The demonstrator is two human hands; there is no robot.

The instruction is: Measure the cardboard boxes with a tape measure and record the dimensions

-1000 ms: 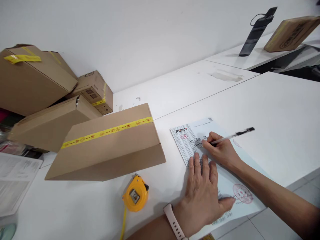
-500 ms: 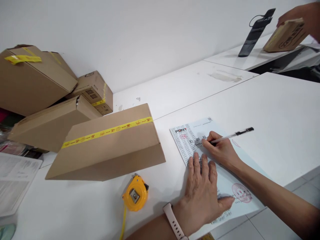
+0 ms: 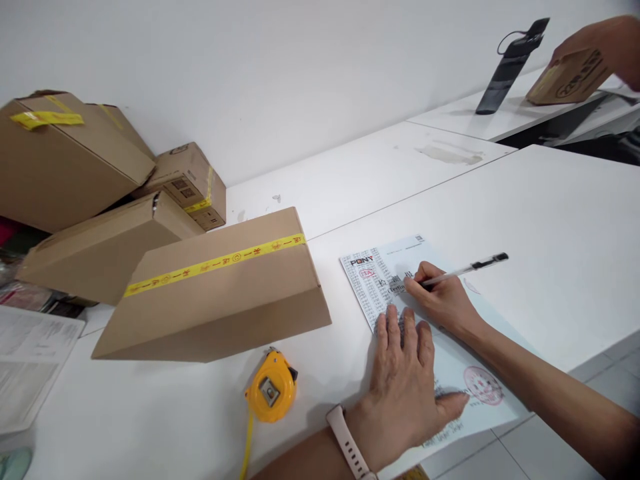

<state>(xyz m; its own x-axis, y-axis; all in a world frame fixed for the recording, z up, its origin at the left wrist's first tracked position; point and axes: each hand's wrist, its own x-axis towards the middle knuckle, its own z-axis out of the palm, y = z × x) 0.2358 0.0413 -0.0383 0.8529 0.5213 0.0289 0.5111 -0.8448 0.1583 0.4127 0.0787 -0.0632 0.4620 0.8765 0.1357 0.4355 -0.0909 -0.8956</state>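
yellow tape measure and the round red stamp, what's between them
Head view: a strip of white tabletop, then the left hand resting on the PONY testing report.

document (image 3: 453, 360) on the worktop (image 3: 530, 220), tape measure (image 3: 274, 388) to its left, carton (image 3: 215, 283) behind the tape measure, more cartons (image 3: 75, 157) farther left, bottle (image 3: 505, 75) at back right

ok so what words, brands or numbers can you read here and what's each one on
"PONY": upper left of the light-blue document
"检测": same document; what follows is partly hidden by the right hand
"(Testin": same document, just below, cut off by that hand
Too small or blurred to read surely: red oval mark, red round stamp, yellow tape, far box, papers at left
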